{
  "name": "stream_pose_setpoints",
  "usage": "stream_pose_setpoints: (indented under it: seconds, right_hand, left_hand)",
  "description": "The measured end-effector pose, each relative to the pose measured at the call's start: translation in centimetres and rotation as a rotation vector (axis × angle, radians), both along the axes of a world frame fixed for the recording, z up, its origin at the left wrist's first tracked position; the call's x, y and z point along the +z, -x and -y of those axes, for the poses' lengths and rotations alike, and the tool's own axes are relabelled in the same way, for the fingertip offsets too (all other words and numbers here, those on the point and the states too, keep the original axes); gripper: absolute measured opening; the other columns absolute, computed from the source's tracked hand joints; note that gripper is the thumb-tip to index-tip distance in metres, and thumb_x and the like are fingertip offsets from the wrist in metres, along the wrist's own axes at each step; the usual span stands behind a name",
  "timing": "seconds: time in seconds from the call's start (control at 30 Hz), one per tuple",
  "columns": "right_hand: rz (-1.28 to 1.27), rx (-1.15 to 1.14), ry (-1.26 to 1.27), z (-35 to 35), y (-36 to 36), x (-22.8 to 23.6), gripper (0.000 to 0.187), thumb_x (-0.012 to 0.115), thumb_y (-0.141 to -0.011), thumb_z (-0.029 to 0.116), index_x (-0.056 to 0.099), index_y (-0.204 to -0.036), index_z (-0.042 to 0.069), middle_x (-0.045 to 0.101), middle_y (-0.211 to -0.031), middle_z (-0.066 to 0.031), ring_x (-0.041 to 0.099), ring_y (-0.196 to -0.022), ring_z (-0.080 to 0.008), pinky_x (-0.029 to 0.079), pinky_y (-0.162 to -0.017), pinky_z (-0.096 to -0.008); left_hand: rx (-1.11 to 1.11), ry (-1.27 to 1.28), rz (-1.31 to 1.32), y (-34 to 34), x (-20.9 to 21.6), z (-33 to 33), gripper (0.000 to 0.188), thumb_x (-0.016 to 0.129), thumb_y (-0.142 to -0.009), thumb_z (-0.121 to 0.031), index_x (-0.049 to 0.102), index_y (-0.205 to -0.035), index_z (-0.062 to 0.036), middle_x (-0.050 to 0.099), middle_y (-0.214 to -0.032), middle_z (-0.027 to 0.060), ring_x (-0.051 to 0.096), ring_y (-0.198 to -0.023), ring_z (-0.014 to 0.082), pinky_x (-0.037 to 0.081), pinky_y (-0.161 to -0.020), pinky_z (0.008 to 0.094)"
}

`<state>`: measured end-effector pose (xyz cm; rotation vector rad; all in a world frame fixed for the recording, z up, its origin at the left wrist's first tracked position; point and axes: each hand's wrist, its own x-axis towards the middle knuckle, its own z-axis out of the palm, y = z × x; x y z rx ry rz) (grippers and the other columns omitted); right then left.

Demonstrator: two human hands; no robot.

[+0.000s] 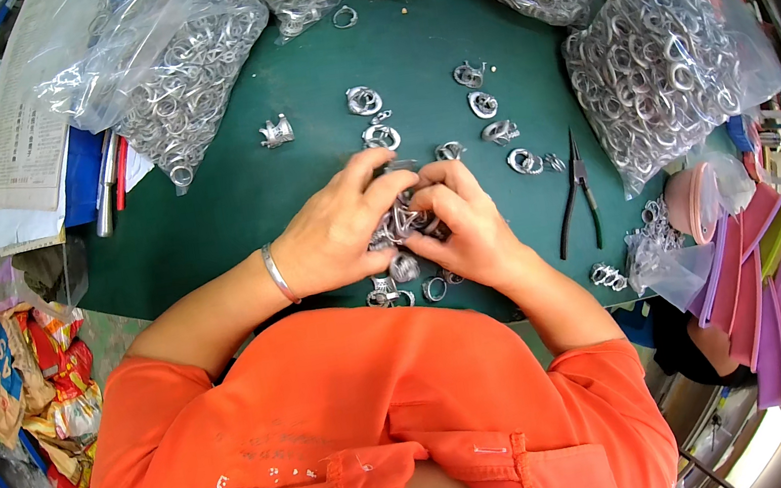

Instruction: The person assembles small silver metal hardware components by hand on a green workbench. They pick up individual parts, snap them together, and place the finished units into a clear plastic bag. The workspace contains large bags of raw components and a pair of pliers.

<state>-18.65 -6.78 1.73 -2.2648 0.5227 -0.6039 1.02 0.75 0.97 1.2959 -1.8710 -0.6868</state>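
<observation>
Hands meet at the middle of the green tabletop (pixel 235 206), both closed around one small bundle of silver metal rings (pixel 399 221). The left hand (pixel 334 232) has its fingers curled over the bundle from the left, with a thin silver bangle (pixel 275 273) on the wrist. The right hand (pixel 468 223) pinches the same bundle from the right, fingertips pressed against the left hand's fingers. Just below the hands a few more loose rings (pixel 404 282) lie on the tabletop, and other small ring clusters (pixel 481 103) are scattered beyond the hands (each a couple of rings linked together). A pair of dark-handled pliers (pixel 576 198) lies to the right of the right hand, apart from it. Clear plastic bags stuffed with rings ring the far edge: one large bag (pixel 665 66) at the right, another bag (pixel 177 74) at the upper left. Printed papers (pixel 25 126) sit at the left edge, and pink and green folders (pixel 765 281) lean at the right. The person wears an orange shirt (pixel 357 428).
</observation>
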Motion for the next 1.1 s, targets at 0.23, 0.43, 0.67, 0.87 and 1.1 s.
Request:
stream_pose_setpoints:
  seconds: [0.23, 0.43, 0.67, 0.87, 1.1]
  right_hand:
    - [0.662, -0.253, -0.394, 1.7, 0.1, 3.0, 0.031, 0.075, -0.074, -0.004, 0.055, -0.096, 0.002, 0.052, -0.115, -0.0114, 0.057, -0.094, -0.0148, 0.052, -0.081, -0.0305]
    - [0.105, -0.318, -0.135, 4.2, 4.4, 3.6, 0.036, 0.071, -0.080, 0.003, 0.058, -0.114, 0.001, 0.057, -0.119, -0.0136, 0.056, -0.107, -0.0243, 0.047, -0.091, -0.0343]
    - [-0.140, -0.448, 0.045, 2.6, 6.2, -0.6, 0.033, 0.067, -0.076, -0.008, 0.062, -0.106, 0.003, 0.057, -0.114, -0.0165, 0.061, -0.094, -0.0295, 0.052, -0.072, -0.0318]
    - [-0.099, -0.243, 0.070, 0.4, 4.1, 1.5, 0.056, 0.081, -0.071, 0.026, 0.060, -0.119, 0.007, 0.050, -0.132, -0.0168, 0.046, -0.120, -0.0377, 0.037, -0.101, -0.0457]
    - [-0.143, -0.148, 0.304, -1.6, 3.0, -0.8, 0.054, 0.082, -0.062, 0.021, 0.062, -0.111, 0.011, 0.052, -0.127, -0.0141, 0.048, -0.113, -0.0376, 0.043, -0.094, -0.0465]
  left_hand:
    - [0.111, -0.129, -0.739, -1.3, 2.9, 1.4, 0.036, 0.059, -0.075, 0.010, 0.043, -0.102, -0.0077, 0.057, -0.114, 0.0156, 0.059, -0.095, 0.0147, 0.050, -0.079, 0.0267]
    - [0.113, -0.149, -0.767, -3.3, 3.2, 1.5, 0.024, 0.059, -0.085, -0.004, 0.047, -0.106, -0.0040, 0.061, -0.117, 0.0216, 0.061, -0.097, 0.0168, 0.050, -0.082, 0.0289]
    - [0.028, -0.095, -0.116, -3.8, 1.8, 1.2, 0.011, 0.074, -0.075, -0.003, 0.065, -0.082, -0.0027, 0.069, -0.099, 0.0095, 0.064, -0.094, 0.0212, 0.049, -0.082, 0.0322]
    - [0.205, -0.020, 0.039, -2.4, 2.2, 3.0, 0.026, 0.079, -0.073, -0.016, 0.065, -0.089, -0.0023, 0.064, -0.092, 0.0101, 0.062, -0.081, 0.0238, 0.049, -0.075, 0.0335]
    - [0.146, 0.112, 0.173, -1.3, -0.3, 5.1, 0.017, 0.071, -0.073, -0.006, 0.059, -0.083, -0.0027, 0.056, -0.095, 0.0139, 0.058, -0.088, 0.0340, 0.048, -0.075, 0.0396]
